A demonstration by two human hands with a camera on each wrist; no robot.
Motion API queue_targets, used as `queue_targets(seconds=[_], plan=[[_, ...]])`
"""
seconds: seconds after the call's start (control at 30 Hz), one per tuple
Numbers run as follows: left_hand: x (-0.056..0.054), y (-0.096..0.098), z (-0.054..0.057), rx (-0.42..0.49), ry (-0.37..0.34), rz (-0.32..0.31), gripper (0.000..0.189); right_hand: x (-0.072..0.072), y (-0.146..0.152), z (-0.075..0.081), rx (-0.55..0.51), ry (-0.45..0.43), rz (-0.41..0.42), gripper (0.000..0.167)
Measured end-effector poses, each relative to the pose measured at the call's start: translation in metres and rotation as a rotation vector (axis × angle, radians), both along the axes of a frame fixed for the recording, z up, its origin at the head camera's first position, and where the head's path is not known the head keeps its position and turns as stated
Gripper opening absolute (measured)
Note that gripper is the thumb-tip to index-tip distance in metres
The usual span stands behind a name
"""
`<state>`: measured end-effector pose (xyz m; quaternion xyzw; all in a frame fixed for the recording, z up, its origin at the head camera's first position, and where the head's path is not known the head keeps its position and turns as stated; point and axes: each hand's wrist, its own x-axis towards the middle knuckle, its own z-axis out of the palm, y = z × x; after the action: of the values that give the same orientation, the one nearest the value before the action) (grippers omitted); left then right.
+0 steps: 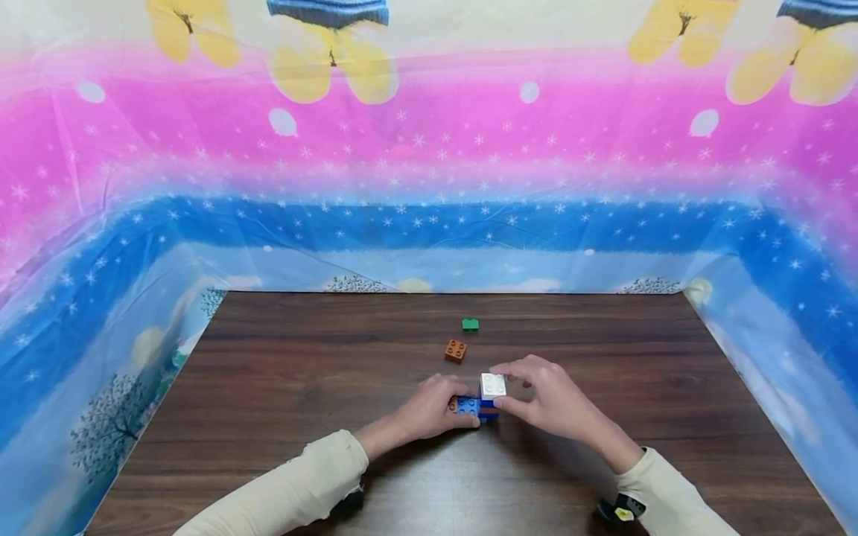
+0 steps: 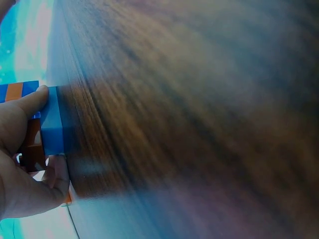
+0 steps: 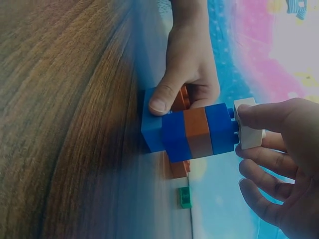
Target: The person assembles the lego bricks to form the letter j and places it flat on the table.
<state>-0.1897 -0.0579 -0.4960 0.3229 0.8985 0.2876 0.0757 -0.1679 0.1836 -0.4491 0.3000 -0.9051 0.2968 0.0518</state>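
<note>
My right hand pinches a white building brick between thumb and fingers. In the right wrist view the white brick sits at the top of a stack, slightly tilted, with studs of the upper blue brick showing below it. An orange brick lies between that one and a lower blue brick. All rest on a light blue base brick. My left hand grips this base, thumb on its side. A brown-orange brick stands on the base beside the stack, partly hidden by the left hand.
Beyond the hands, a loose orange brick lies on the dark wooden table. Farther back is a green brick. A printed cloth hangs around the table's back and sides.
</note>
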Motion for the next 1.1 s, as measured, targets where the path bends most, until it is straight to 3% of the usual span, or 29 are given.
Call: queue_targets(seconds=[0.6, 1.1], plan=[[0.0005, -0.0001, -0.0023, 0.01, -0.009, -0.001, 0.046, 0.0002, -0.0019, -0.0003, 0.015, -0.001, 0.01, 0.039], [-0.0013, 0.0, -0.0029, 0.006, -0.016, -0.003, 0.047, -0.0015, -0.003, 0.0025, 0.009, -0.071, 0.005, 0.039]])
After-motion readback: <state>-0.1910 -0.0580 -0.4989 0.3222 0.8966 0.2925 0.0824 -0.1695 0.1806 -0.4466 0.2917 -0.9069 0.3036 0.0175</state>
